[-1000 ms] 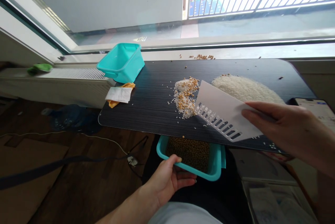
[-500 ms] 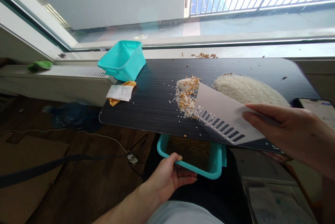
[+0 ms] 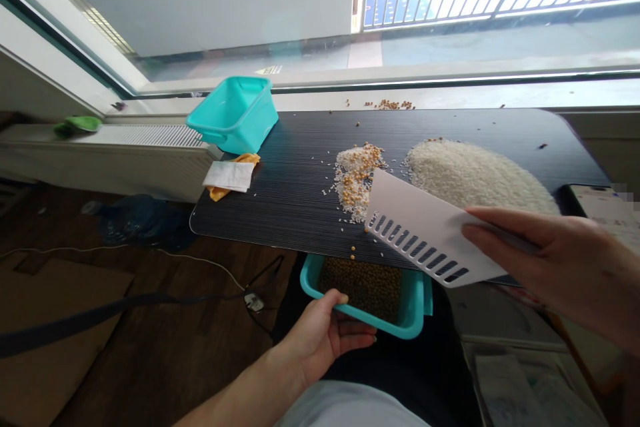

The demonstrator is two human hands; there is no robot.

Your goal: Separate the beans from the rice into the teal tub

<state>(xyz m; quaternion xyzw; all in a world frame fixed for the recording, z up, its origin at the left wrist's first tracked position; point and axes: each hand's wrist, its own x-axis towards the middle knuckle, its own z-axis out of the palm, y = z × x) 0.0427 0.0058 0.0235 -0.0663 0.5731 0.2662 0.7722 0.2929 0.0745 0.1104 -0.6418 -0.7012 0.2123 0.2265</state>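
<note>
My right hand grips a white slotted spatula, its blade held over the front of the dark tabletop. The blade's left corner is close to a small heap of rice mixed with yellow-brown peas. A larger heap of white rice lies behind the spatula. My left hand holds a teal plastic container by its near rim, thumb on the rim and fingers beneath. The container sits below the table's front edge and holds many peas.
A second teal container stands at the table's back left, beside a white tissue on an orange cloth. Stray peas lie along the windowsill. A phone rests at the right end. Cables and a plastic bottle are on the floor.
The spatula has shifted slightly toward me and away from the mixed heap. A couple of peas now lie nearer the table's front edge. My left hand and the container have barely moved.
</note>
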